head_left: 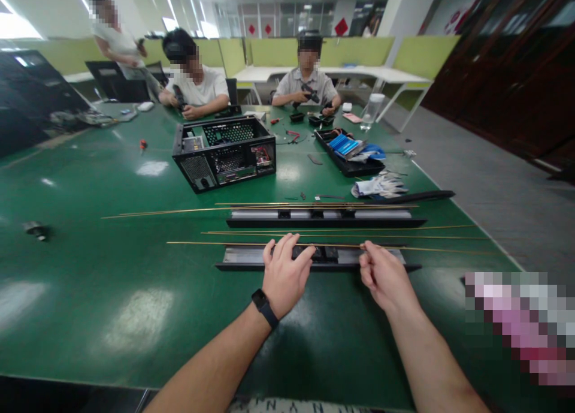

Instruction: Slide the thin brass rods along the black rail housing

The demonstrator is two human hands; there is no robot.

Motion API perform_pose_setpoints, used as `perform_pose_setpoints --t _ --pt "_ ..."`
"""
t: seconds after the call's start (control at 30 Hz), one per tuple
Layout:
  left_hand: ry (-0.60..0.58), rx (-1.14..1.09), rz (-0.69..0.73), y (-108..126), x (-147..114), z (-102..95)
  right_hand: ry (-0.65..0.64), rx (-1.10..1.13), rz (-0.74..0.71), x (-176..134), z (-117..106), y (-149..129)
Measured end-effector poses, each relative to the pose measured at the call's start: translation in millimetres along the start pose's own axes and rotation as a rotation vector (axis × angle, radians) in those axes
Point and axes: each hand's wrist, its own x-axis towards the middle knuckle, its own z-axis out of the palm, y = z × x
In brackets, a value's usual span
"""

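Left hand (287, 272) spread flat over near black rail (251, 258) on green desk (112, 269), hiding rail's middle; right hand (381, 273) pinching thin brass rod (215, 243) lying across rail; fingertips curled from view; pixelated patch near right

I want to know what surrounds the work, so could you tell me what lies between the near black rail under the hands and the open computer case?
In the head view, a second black rail and several thin brass rods.

The glossy green table (112, 269) carries thin brass-coloured metal rods (251, 208), matt black-and-silver metal rails (251, 258) and a perforated black metal computer case (224, 152).
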Motion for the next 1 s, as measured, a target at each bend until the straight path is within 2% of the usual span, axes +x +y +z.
perform_pose_setpoints --t 1.0 --pt "0.022 -0.01 0.013 -0.9 0.1 1.5 0.003 -0.003 -0.02 -0.1 0.2 -1.0"
